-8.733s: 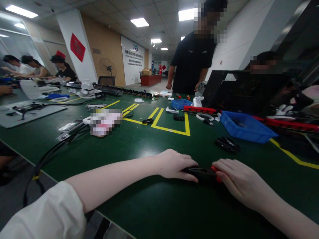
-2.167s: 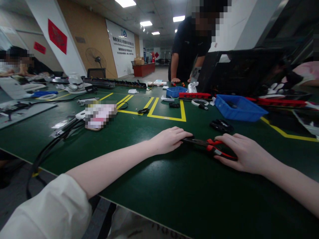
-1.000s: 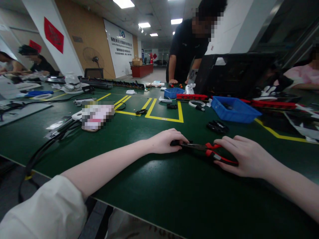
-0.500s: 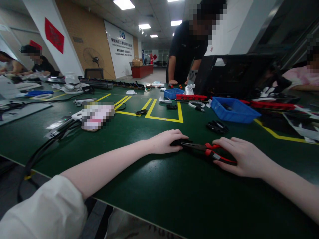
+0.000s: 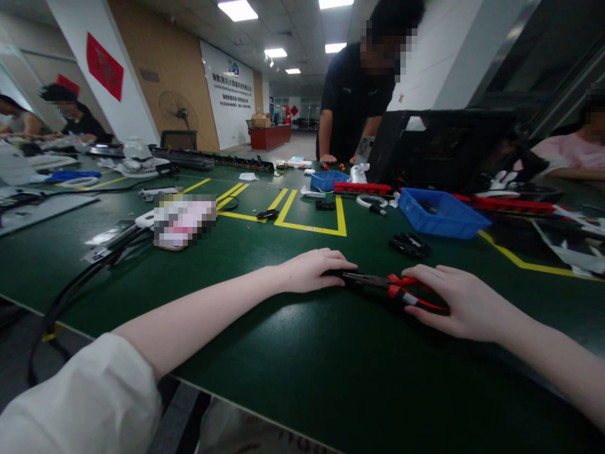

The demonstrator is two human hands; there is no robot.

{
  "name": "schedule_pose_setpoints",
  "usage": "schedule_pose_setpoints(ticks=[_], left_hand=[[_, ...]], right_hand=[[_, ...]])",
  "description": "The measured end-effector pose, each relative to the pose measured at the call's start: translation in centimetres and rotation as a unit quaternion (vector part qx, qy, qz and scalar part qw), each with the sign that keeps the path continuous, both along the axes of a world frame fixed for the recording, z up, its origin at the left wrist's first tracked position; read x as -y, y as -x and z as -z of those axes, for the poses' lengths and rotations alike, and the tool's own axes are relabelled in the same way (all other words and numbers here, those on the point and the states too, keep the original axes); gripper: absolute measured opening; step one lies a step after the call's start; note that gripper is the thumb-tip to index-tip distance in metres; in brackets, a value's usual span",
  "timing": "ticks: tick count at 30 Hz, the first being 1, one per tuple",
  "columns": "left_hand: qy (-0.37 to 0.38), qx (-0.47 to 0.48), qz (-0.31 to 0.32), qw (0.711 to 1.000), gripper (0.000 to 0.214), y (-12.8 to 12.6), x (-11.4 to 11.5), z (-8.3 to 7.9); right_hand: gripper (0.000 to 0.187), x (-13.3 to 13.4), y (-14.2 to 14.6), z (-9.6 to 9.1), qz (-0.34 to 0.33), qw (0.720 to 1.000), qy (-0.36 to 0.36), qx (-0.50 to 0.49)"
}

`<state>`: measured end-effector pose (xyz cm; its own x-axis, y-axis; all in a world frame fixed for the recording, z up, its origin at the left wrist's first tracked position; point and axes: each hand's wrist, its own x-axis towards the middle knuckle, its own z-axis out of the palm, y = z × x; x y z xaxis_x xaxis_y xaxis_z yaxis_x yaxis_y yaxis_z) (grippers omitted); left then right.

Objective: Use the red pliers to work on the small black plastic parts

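My left hand [image 5: 314,271] is closed around a small black part [image 5: 333,273] low over the green table [image 5: 283,353]. Fingers hide most of that part, so its kind does not show. In my right hand [image 5: 456,299] are long-nose pliers [image 5: 394,289] with red and black handles. Their jaws point left and meet the black part at its right end; whether they grip it I cannot tell. Just behind the pliers lies a small bunch of black pieces [image 5: 409,244].
A blue bin [image 5: 442,217] stands at the right, and a smaller blue bin [image 5: 328,181] farther back. A phone [image 5: 184,222] and black cables [image 5: 89,271] lie at left. Across the table a person [image 5: 354,94] leans near a large black case [image 5: 444,151].
Both hands keep nearly the same place and hold. The pliers' jaws look slightly shifted against the black part. The view has tilted a little.
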<state>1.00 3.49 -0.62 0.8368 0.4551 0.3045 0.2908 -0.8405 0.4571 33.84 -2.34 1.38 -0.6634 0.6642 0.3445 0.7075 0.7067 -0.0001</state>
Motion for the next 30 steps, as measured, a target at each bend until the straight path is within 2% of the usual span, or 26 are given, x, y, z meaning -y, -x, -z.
schedule_pose_setpoints(ticks=[9, 18, 30], left_hand=[[-0.017, -0.005, 0.015, 1.0, 0.041, 0.1, 0.2, -0.2], [-0.001, -0.006, 0.028, 1.0, 0.04, 0.2, 0.1, -0.5], [0.009, 0.072, 0.043, 0.996, 0.046, 0.4, 0.4, 0.1]], right_hand=[[0.035, 0.5, 0.7, -0.7, -0.016, 0.999, 0.045, 0.005], [0.037, 0.2, 0.4, -0.3, -0.018, 1.0, 0.014, 0.012], [0.042, 0.1, -0.1, 0.6, -0.027, 1.0, -0.014, 0.01]])
